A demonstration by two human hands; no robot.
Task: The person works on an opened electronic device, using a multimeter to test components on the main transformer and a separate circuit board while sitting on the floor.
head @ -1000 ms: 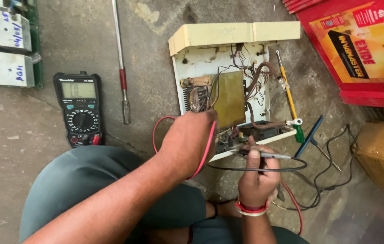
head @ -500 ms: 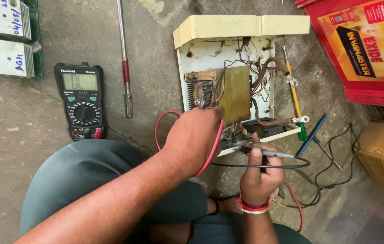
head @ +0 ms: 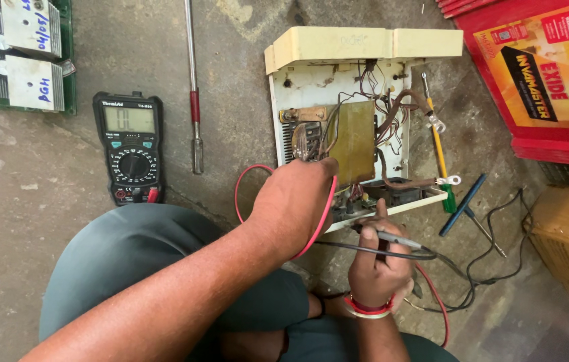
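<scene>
With the cream metal casing (head: 363,44) already open on the concrete floor, probing under way: left hand (head: 296,204) clenched over the red lead (head: 319,228) at the brown circuit board (head: 353,142), right hand (head: 376,258) pinching the black probe (head: 395,238) beside it, black multimeter (head: 130,146) near, reading unsettled.

Little has shifted — the camera has drifted, so the opened cream device (head: 365,121), the multimeter (head: 130,147) and the red box (head: 539,74) sit further right and lower in view than a second ago. The left hand (head: 294,204) has edged slightly up toward the brown circuit board (head: 354,141), red lead (head: 321,224) looped round it — the right hand (head: 378,258) has barely moved with its black probe (head: 395,239)
</scene>
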